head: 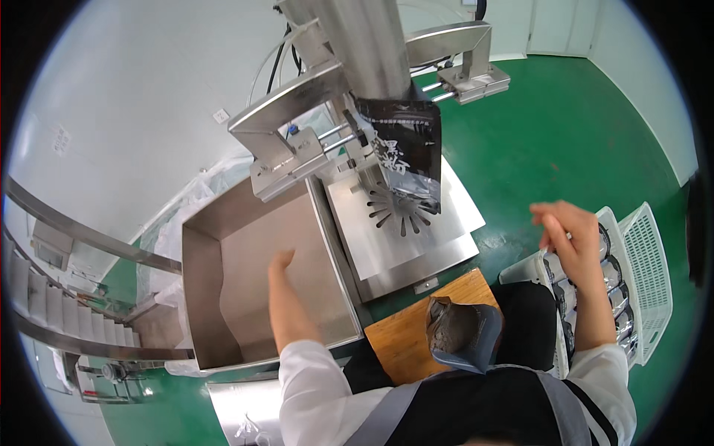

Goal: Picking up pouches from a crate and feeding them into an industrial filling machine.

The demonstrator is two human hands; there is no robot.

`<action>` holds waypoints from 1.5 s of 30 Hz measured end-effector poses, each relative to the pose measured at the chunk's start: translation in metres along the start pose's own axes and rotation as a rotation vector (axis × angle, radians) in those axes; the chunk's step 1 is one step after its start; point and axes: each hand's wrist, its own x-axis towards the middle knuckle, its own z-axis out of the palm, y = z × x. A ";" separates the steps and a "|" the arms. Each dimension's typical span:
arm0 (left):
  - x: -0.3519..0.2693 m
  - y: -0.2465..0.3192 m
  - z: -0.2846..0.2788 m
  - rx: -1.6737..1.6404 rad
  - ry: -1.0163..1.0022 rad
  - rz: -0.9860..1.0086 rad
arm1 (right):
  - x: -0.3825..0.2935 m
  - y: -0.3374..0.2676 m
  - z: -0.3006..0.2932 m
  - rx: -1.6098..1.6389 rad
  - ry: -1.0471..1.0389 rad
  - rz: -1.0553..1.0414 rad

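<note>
My left hand hangs over the stainless steel bin; its fingers are largely turned from view. My right hand is above the near end of a white plastic basket, its fingers loosely bent and nothing visible in them. Under the steel filling tube hangs a black pouch with printed writing and a clear lower part, above the slotted steel plate. An open pouch with grey powder inside stands on a wooden board, close to my body.
Steel clamp arms reach out on both sides of the tube. Several filled pouches stand in the basket, beside its perforated white side. Left of the bin are a curved steel rail and plastic sheeting.
</note>
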 end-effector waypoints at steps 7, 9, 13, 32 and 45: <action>-0.099 0.029 -0.006 -0.003 0.259 -0.598 | -0.039 0.021 -0.006 0.041 -0.185 0.214; -0.089 0.066 -0.001 0.199 0.785 -0.311 | -0.034 0.003 0.003 0.100 -0.201 0.180; -0.164 0.243 -0.023 -0.413 0.910 0.801 | -0.040 -0.016 0.012 0.043 -0.194 0.111; -0.232 0.101 -0.064 -0.184 0.189 -0.318 | -0.016 0.000 0.054 0.454 -0.539 -0.374; -0.460 0.256 0.012 -0.725 0.419 0.302 | -0.015 -0.012 0.101 -0.081 -0.832 -0.295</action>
